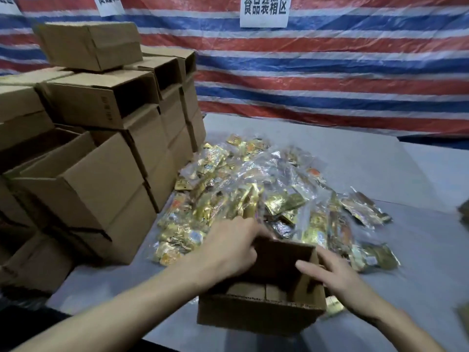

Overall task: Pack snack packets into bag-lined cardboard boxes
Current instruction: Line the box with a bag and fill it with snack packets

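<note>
One cardboard box (261,316) shows its bottom flaps (256,292); left hand (228,250) grips its rim, right hand (340,278) flat against it.

Observed: left hand (228,250) and right hand (337,283) both bare. Both forearms bare along the whole length in view. Wrists slim. Fingernail detail too blurred to record.

Makeshift packing area, striped tarpaulin wall (330,72), paper signs (265,11) with Chinese characters on it, stacked cardboard boxes (101,153) beside a heap of snack packets (266,194) on a grey table (380,158).
</note>
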Demonstrator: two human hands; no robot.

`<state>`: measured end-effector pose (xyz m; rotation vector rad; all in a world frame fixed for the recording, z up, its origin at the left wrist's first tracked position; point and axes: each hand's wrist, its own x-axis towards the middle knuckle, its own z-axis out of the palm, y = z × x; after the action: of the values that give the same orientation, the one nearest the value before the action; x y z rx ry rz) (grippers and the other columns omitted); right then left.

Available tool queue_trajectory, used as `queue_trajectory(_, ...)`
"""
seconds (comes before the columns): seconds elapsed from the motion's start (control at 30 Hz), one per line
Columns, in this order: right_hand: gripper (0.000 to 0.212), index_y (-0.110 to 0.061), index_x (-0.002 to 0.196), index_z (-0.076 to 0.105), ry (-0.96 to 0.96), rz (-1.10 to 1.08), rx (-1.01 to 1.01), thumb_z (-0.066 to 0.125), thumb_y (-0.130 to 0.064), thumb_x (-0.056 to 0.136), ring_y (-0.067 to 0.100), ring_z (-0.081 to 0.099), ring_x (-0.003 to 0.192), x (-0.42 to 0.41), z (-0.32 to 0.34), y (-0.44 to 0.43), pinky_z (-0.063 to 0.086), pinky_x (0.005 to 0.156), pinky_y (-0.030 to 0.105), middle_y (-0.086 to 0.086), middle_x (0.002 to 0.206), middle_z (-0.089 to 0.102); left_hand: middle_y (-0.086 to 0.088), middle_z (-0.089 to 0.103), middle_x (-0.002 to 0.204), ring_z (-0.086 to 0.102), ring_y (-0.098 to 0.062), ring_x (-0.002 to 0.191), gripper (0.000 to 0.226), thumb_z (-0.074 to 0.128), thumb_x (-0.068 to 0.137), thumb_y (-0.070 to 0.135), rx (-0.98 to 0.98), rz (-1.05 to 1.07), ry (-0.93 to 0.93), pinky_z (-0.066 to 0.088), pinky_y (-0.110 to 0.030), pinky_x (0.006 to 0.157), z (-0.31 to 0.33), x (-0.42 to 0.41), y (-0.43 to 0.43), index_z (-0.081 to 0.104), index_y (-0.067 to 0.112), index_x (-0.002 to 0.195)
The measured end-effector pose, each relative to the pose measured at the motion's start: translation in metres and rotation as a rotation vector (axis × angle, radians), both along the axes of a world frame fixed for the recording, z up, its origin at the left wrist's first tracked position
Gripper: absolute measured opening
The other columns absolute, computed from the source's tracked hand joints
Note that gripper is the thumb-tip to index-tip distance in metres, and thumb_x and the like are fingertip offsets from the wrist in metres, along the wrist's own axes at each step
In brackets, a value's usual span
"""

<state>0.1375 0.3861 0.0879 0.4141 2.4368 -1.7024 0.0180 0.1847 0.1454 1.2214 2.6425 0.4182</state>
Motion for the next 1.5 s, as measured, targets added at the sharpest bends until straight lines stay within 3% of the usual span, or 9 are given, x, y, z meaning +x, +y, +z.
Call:
queue_trajectory(0.2, 0.034, -0.029, 0.120, 0.057, -0.438, 0.050, 0.120, 0.057, -0.011, 0.091, 0.003, 0.058, 0.104, 0.024, -0.030, 0.026, 0.046, 0.076, 0.019, -0.015, 0.118, 0.058, 0.002, 0.069, 0.122, 0.057, -0.026, 0.120, 0.040, 0.055, 0.092, 0.012, -0.028, -0.051, -0.205, 0.049, -0.038, 0.095, -0.072, 0.037, 0.026, 0.065, 0.032, 0.125)
queue_trajectory(0.43, 0.016, -0.024, 0.103, 0.059, -0.500, -0.067, 0.425, 0.049, -0.013, 0.098, 0.000, 0.055, 0.096, 0.054, -0.067, 0.045, 0.041, 0.075, 0.019, -0.003, 0.107, 0.065, 0.009, 0.065, 0.126, 0.058, -0.015, 0.114, 0.032, 0.058, 0.099, 0.036, 0.009, -0.117, -0.445, 0.044, -0.028, 0.090, -0.118, 0.051, 0.028, 0.060, 0.029, 0.130)
queue_trajectory(0.6, 0.021, -0.028, 0.096, 0.060, -0.473, -0.264, 0.412, 0.050, -0.009, 0.096, 0.017, 0.058, 0.101, 0.060, -0.081, 0.042, 0.041, 0.083, 0.029, -0.002, 0.102, 0.065, 0.013, 0.067, 0.099, 0.059, -0.003, 0.090, 0.038, 0.057, 0.092, 0.061, 0.229, 0.124, -0.583, 0.051, -0.029, 0.084, -0.140, 0.034, 0.006, 0.068, 0.026, 0.101)
queue_trajectory(0.73, 0.019, -0.027, 0.094, 0.060, -0.464, -0.338, 0.392, 0.049, -0.011, 0.093, 0.018, 0.059, 0.101, 0.052, -0.082, 0.031, 0.044, 0.086, 0.032, -0.002, 0.099, 0.065, 0.007, 0.065, 0.087, 0.059, -0.009, 0.083, 0.056, 0.045, 0.085, 0.079, 0.355, 0.352, -0.493, 0.049, -0.031, 0.077, -0.156, 0.024, -0.007, 0.062, 0.026, 0.087)
queue_trajectory(0.93, 0.027, -0.026, 0.111, 0.054, -0.522, -0.397, 0.377, 0.047, -0.017, 0.086, 0.024, 0.054, 0.105, 0.039, -0.073, 0.017, 0.045, 0.092, 0.033, 0.003, 0.109, 0.059, 0.014, 0.057, 0.098, 0.055, -0.009, 0.093, 0.010, 0.063, 0.094, 0.036, 0.406, 0.488, -0.258, 0.044, -0.028, 0.080, -0.181, 0.006, 0.000, 0.056, 0.028, 0.094)
queue_trajectory(1.0, 0.030, -0.026, 0.114, 0.053, -0.538, -0.412, 0.375, 0.046, -0.017, 0.086, 0.024, 0.054, 0.104, 0.039, -0.070, 0.014, 0.046, 0.092, 0.033, 0.004, 0.110, 0.058, 0.013, 0.046, 0.113, 0.045, -0.008, 0.103, 0.033, 0.068, 0.088, 0.034, 0.275, 0.495, -0.062, 0.037, -0.026, 0.083, -0.189, -0.002, -0.002, 0.053, 0.030, 0.116)
queue_trajectory(1.13, 0.038, -0.030, 0.122, 0.051, -0.553, -0.445, 0.370, 0.046, -0.018, 0.087, 0.020, 0.055, 0.103, 0.038, -0.065, 0.009, 0.045, 0.090, 0.030, 0.002, 0.113, 0.057, 0.004, 0.025, 0.152, 0.043, -0.014, 0.128, 0.092, 0.077, 0.079, 0.036, 0.024, 0.386, -0.137, 0.051, -0.028, 0.095, -0.206, -0.015, -0.009, 0.023, 0.036, 0.154)
queue_trajectory(1.33, 0.048, -0.032, 0.137, 0.043, -0.553, -0.456, 0.408, 0.046, -0.019, 0.091, 0.019, 0.045, 0.103, 0.040, -0.063, 0.007, 0.041, 0.091, 0.030, 0.000, 0.117, 0.048, 0.015, 0.065, 0.124, 0.060, -0.003, 0.098, 0.030, 0.047, 0.105, 0.033, 0.225, 0.385, 0.029, 0.042, -0.012, 0.064, -0.204, -0.019, -0.006, 0.064, 0.035, 0.130)
queue_trajectory(1.5, 0.046, -0.031, 0.135, 0.045, -0.548, -0.459, 0.410, 0.044, -0.019, 0.091, 0.020, 0.049, 0.106, 0.039, -0.062, 0.005, 0.043, 0.097, 0.031, 0.000, 0.118, 0.052, 0.010, 0.064, 0.103, 0.055, -0.007, 0.098, 0.006, 0.069, 0.091, 0.019, 0.333, 0.097, 0.160, 0.042, -0.028, 0.081, -0.206, -0.018, -0.016, 0.074, 0.022, 0.091)
